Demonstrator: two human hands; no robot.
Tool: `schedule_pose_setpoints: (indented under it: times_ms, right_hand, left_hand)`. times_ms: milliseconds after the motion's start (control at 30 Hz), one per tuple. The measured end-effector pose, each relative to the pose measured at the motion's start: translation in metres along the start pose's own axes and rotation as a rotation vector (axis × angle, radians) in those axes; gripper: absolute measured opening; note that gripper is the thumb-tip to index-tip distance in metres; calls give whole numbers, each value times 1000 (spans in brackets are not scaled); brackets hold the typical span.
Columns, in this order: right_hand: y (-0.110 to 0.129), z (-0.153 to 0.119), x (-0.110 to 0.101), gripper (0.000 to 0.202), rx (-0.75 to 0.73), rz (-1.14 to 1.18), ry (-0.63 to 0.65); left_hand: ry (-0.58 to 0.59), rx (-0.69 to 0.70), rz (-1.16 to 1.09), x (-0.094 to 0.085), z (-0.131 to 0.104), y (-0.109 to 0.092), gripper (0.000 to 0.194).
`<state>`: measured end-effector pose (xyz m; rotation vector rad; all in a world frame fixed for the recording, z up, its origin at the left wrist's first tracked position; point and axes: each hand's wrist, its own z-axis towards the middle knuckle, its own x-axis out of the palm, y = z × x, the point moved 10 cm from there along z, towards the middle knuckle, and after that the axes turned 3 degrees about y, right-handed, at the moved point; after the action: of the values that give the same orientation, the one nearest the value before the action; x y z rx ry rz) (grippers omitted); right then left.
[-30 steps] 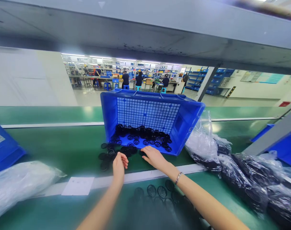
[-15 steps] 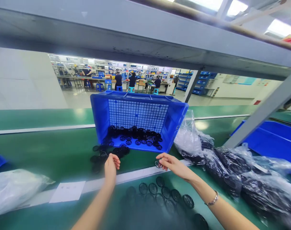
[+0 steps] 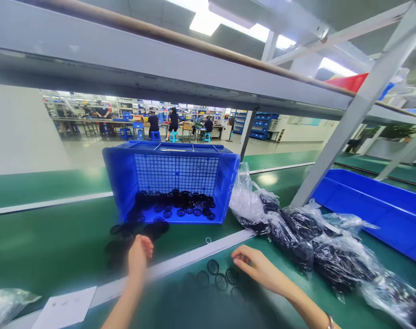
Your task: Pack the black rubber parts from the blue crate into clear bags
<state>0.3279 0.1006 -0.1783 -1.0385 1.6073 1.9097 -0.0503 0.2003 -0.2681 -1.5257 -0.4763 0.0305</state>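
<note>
My left hand [image 3: 139, 256] is curled at the front of a loose pile of black spoked discs [image 3: 156, 230], and it is slightly blurred. Whatever its fingers may hold is hidden. My right hand [image 3: 257, 267] hovers low over the green table with bent fingers, thumb and forefinger a little apart, nothing visible between them. Just below its fingertips lies a black disc [image 3: 231, 275], one of several spread on the near side. A thin white ring [image 3: 208, 240] rests on the table between my hands. More black discs [image 3: 185, 199] lie inside a blue crate [image 3: 231, 192] tipped on its side towards me.
Clear plastic bags of black parts [image 3: 297, 233] line the right side, beside a blue bin [image 3: 375, 205]. A paper sheet [image 3: 65, 307] and a plastic bag [image 3: 9, 304] lie at left. A shelf beam [image 3: 194, 73] spans overhead. People sit at far benches.
My right hand has moved down towards the near discs and has let go of the small ring-shaped part it held. The white ring now lies on the table. The camera view has turned right.
</note>
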Motion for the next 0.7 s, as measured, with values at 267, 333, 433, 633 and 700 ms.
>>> schedule_pose_setpoints:
  times_ms: [267,333,433,633,700]
  right_hand:
    - [70,0,-145,21,-171,-165,-635]
    - [105,2,-170,19,-314,-301,-778]
    - [139,38,-176,23,-363,-728,-691]
    - [86,128,-164,19,-54,-1126,-206]
    - [66,142,-150,11,-36,-1119,-119]
  left_hand:
    - [4,-30,-7,-1,4,8,42]
    - [2,-35,-8,-1,3,8,42]
    - [-2,-35,-13,-1,3,7,43]
    - [1,-51,-14,1,2,6,43]
    - [-2,-55,-9,1,2,6,44]
